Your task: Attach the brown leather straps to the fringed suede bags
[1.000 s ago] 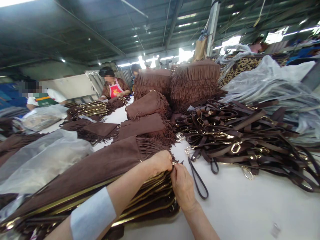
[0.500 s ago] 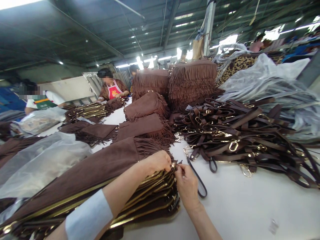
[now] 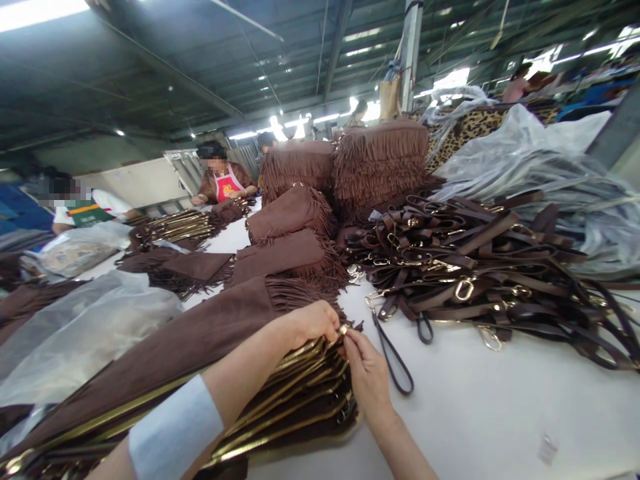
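Observation:
A stack of brown fringed pouches (image 3: 200,333) with gold zippers lies in front of me. My left hand (image 3: 316,321) reaches over the right end of the stack, its fingers closed on a small gold metal piece (image 3: 343,329) at the top pouch's corner. Against that same piece, my right hand (image 3: 367,373) pinches from the right with thumb and fingertips. Just right of the hands, a dark strap loop (image 3: 397,363) lies on the white table (image 3: 475,413).
Dark straps with gold clasps (image 3: 465,290) are heaped at the right, plastic bags (image 3: 530,167) behind them. More fringed pouches (image 3: 383,160) are piled ahead. Plastic (image 3: 100,327) covers things at left. A person in a red apron (image 3: 227,183) works across the table.
My right hand has shifted slightly left and up, closer against my left fingers, and the gold piece between them shows more clearly. The view has moved slightly.

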`<state>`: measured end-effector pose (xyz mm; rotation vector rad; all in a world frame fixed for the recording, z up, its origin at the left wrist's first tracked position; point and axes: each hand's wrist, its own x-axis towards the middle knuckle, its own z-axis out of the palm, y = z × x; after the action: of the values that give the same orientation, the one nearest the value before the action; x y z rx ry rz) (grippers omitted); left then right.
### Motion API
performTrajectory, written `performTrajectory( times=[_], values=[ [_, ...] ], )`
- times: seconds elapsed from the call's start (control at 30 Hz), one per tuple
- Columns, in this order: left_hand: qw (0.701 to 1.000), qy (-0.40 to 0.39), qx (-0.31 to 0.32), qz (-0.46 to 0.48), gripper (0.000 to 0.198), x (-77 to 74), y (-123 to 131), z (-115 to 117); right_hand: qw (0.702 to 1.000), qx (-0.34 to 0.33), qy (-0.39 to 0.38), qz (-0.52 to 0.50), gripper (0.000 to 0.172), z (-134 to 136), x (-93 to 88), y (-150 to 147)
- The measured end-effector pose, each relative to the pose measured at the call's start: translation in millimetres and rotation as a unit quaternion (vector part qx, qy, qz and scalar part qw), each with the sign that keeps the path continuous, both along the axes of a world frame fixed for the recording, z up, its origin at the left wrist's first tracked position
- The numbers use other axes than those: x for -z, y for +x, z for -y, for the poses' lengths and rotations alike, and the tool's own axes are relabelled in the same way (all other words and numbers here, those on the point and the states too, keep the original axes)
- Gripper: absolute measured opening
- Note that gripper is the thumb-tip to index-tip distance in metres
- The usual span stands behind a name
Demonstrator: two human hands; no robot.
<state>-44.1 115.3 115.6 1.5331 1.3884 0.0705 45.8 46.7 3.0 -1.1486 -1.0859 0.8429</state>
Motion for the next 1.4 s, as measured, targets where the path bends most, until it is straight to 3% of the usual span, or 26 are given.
performTrajectory(
  times=[0.13, 0.33, 0.47, 0.63, 0.8, 0.93, 1.1, 1.2, 1.4],
  values=[
    [1.0, -0.003, 0.003, -0.003, 0.013, -0.5, -0.6, 0.5, 0.979, -0.029, -0.099, -0.175, 0.03, -0.1, -4.7, -2.0],
    [0.999, 0.01, 0.023, -0.02, 0.011, -0.3, -0.2, 0.6, 0.933, -0.029, -0.12, -0.339, 0.031, -3.1, -5.3, -4.8],
    [0.996, 0.043, 0.061, -0.051, 0.009, 1.0, -2.0, 1.0, 0.934, -0.032, -0.117, -0.335, 0.028, -3.7, -2.6, -4.4],
    [0.974, 0.134, 0.138, -0.122, 0.008, 1.3, -3.9, 3.0, 0.969, -0.036, -0.098, -0.225, 0.028, -3.1, 0.3, 6.0],
    [0.925, 0.249, 0.165, -0.234, 0.019, 5.1, 0.5, 7.9, 0.977, 0.028, -0.125, -0.169, 0.031, -1.4, 9.0, 17.3],
    [0.886, 0.322, 0.165, -0.289, 0.029, 8.6, 2.8, 16.4, 0.975, 0.032, -0.144, -0.166, 0.029, 1.3, 18.8, 17.4],
    [0.827, 0.351, 0.286, -0.333, 0.027, 2.9, 8.1, 22.7, 0.969, 0.016, -0.156, -0.19, 0.029, 4.3, 23.0, 16.0],
    [0.835, 0.315, 0.309, -0.328, 0.025, -1.4, 13.8, 20.7, 0.963, 0.001, -0.158, -0.221, 0.027, 3.4, 20.0, 14.0],
    [0.877, 0.251, 0.282, -0.296, 0.028, 5.3, 15.0, 4.9, 0.928, -0.055, -0.175, -0.325, 0.026, -4.6, 11.4, 2.4]
  ],
)
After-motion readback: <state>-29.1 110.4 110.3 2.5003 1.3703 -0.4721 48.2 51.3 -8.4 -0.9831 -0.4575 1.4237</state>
